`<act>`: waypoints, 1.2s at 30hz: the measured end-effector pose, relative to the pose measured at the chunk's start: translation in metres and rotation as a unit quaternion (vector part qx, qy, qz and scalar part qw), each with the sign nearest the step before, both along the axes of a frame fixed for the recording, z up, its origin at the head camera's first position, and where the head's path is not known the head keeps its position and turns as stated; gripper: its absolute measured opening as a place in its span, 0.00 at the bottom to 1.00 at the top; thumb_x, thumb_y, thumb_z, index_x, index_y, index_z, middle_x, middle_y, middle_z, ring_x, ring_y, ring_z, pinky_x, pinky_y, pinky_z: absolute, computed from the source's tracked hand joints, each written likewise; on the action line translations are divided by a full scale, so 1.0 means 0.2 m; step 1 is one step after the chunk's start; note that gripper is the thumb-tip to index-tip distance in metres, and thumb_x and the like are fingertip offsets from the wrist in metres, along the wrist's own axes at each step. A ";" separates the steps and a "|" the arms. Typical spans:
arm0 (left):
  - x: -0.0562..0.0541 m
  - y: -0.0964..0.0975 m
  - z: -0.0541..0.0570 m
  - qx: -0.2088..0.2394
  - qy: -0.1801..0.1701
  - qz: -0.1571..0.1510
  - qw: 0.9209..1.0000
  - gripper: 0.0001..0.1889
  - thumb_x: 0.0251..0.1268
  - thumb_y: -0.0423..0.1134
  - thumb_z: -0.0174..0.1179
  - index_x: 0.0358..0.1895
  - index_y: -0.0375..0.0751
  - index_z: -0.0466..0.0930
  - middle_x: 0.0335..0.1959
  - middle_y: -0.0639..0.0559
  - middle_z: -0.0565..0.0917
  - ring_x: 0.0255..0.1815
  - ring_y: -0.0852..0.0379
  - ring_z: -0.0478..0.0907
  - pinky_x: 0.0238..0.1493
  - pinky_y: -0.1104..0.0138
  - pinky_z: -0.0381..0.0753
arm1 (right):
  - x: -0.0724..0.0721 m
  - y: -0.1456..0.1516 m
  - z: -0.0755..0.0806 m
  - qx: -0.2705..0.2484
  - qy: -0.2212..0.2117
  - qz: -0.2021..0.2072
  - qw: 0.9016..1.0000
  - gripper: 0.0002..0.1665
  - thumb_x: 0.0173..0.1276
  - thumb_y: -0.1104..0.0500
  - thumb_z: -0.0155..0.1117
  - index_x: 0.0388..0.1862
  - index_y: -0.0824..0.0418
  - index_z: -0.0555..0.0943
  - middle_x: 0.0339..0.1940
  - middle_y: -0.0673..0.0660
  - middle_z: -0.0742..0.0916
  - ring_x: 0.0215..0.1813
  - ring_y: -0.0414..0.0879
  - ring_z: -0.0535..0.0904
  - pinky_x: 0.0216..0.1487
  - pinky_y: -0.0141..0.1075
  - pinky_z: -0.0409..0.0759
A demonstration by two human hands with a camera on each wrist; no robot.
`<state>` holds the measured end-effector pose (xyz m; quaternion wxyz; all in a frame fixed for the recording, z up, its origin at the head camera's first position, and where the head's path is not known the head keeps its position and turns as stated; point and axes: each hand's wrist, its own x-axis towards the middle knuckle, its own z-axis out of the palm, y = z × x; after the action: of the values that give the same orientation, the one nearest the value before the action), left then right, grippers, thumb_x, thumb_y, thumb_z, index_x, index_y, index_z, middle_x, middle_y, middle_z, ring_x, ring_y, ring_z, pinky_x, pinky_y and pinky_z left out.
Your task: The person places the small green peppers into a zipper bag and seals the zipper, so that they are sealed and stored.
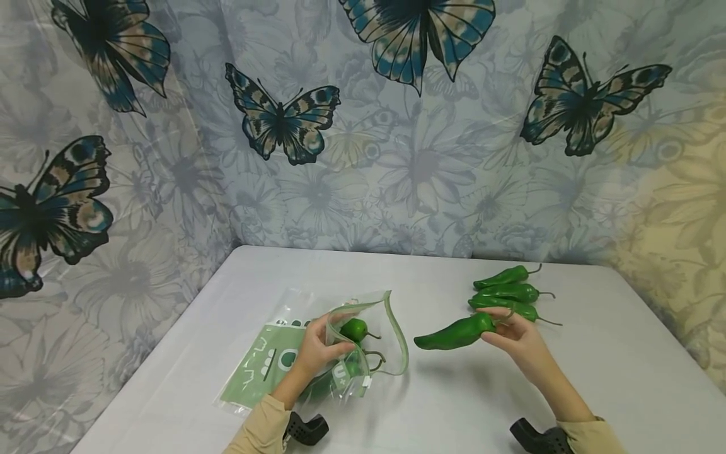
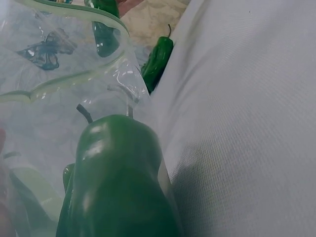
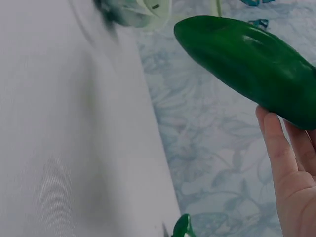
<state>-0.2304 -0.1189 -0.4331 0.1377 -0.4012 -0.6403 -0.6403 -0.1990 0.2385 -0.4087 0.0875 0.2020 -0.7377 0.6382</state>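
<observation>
Right hand (image 1: pixel 517 337): pinches pepper (image 1: pixel 454 333); best led tip-first.
Left hand (image 1: pixel 322 347): pinches bag (image 1: pixel 403 343) (mouth gaping), nearer tabletop (image 1: pixel 437 403) left edge.

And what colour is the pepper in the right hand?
The pepper is glossy dark green, best seen in the right wrist view.

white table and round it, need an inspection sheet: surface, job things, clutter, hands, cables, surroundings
Surface: white table, fine weave visible.
Job's things: clear bag, mouth open, at least two bagged peppers inside; three loose peppers at the far right; one held pepper, off the table.
Clutter: nothing seen.
Hands: left hand grips the bag near its mouth; right hand pinches the held pepper's stem end.
Cables: nothing seen.
Surroundings: butterfly-print fabric behind.
</observation>
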 end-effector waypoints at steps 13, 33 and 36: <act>0.01 0.00 0.01 -0.010 -0.026 0.012 1.000 0.24 0.51 0.32 0.65 0.51 0.23 0.71 0.48 0.33 0.76 0.53 0.50 0.71 0.52 0.61 0.69 | 0.02 -0.07 0.02 -0.016 0.012 0.026 0.999 0.24 0.56 0.77 0.58 0.54 0.72 0.71 0.51 0.47 0.78 0.43 0.39 0.77 0.36 0.30 0.76; 0.00 0.01 0.00 0.011 -0.007 -0.025 1.000 0.24 0.50 0.24 0.63 0.51 0.18 0.68 0.48 0.30 0.74 0.52 0.50 0.72 0.43 0.57 0.75 | 0.02 -0.19 0.03 -0.072 0.082 0.067 0.992 0.24 0.53 0.82 0.56 0.50 0.73 0.72 0.46 0.52 0.80 0.43 0.40 0.78 0.40 0.30 0.77; 0.00 0.01 -0.01 0.012 -0.006 -0.021 1.000 0.24 0.49 0.24 0.63 0.51 0.19 0.68 0.48 0.30 0.74 0.53 0.51 0.72 0.44 0.55 0.74 | 0.03 -0.20 0.03 -0.074 0.071 0.064 0.993 0.23 0.53 0.82 0.56 0.50 0.72 0.72 0.46 0.51 0.79 0.41 0.40 0.78 0.39 0.29 0.77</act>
<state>-0.2305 -0.1168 -0.4344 0.1248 -0.4093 -0.6249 -0.6530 -0.1938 0.1986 -0.4026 0.1139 0.2866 -0.6661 0.6792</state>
